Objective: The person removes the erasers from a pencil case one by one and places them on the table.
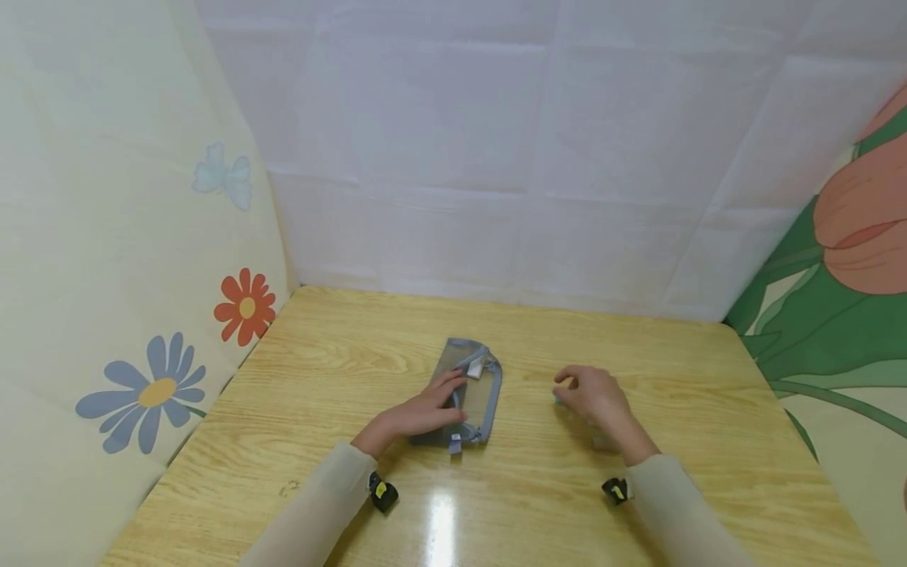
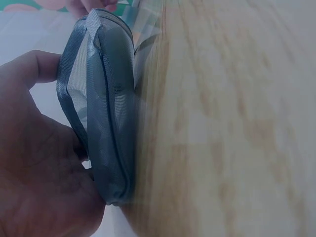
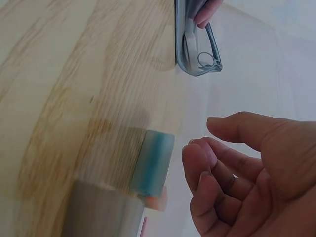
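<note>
A grey-blue mesh zip pouch (image 1: 491,405) lies on the table with its zipped edge undone and a flap raised. My left hand (image 1: 425,409) rests on it with fingers spread, thumb (image 2: 44,66) touching the flap's edge in the left wrist view. Inside the pouch shows a small white item (image 1: 475,367). My right hand (image 1: 595,395) hovers to the right of the pouch, fingers loosely bent, thumb apart, nothing between them. Just below its fingertips lies a small teal-and-pale block (image 3: 153,163), rounded at the corners.
Near my right wrist lies a beige-grey object (image 3: 101,212), blurred in the right wrist view. A small orange item (image 3: 157,200) shows behind the teal block. The wooden table (image 1: 340,346) meets a white cloth (image 1: 439,142) at the back; flowered cloths hang at both sides.
</note>
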Tool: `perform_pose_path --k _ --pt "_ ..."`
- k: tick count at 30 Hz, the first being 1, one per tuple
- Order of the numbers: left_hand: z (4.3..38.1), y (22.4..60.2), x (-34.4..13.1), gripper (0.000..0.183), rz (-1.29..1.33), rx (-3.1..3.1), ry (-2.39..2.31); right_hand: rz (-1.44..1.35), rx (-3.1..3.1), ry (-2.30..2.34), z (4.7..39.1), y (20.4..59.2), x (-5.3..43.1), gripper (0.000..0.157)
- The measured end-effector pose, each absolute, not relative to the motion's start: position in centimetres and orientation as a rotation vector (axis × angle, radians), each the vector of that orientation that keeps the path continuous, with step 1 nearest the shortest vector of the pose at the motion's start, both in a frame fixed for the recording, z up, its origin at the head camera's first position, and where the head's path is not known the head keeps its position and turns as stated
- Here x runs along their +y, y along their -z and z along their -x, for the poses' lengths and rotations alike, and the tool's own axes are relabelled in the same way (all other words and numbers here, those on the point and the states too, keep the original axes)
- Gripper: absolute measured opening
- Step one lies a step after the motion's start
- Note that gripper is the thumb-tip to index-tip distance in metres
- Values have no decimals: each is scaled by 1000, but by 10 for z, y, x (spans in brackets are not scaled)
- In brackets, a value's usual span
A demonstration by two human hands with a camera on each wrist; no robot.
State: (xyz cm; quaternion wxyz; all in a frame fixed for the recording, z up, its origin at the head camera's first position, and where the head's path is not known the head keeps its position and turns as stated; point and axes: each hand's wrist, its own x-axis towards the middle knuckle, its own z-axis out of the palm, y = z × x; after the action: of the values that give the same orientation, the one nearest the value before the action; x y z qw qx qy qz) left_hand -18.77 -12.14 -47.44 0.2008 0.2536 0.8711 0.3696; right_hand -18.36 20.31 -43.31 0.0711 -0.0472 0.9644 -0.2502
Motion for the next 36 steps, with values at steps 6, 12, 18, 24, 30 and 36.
perform_pose_path --k 6,12,18,24,30,36 --pt "187 471 -121 79 -721 2432 -1042 194 2917 728 187 432 192 33" --pt "186 471 -121 78 -723 2429 -1043 196 2904 754 193 434 182 36" --pt "187 472 -122 78 -720 2425 -1038 207 2886 811 197 439 169 38" --pt "187 472 -121 79 -700 2420 -1051 231 2912 785 200 440 155 40" --pt "188 473 -121 79 -685 2418 -1083 224 2869 866 203 442 142 42" --pt "189 476 -121 79 -703 2442 -1088 217 2829 913 205 448 131 42"
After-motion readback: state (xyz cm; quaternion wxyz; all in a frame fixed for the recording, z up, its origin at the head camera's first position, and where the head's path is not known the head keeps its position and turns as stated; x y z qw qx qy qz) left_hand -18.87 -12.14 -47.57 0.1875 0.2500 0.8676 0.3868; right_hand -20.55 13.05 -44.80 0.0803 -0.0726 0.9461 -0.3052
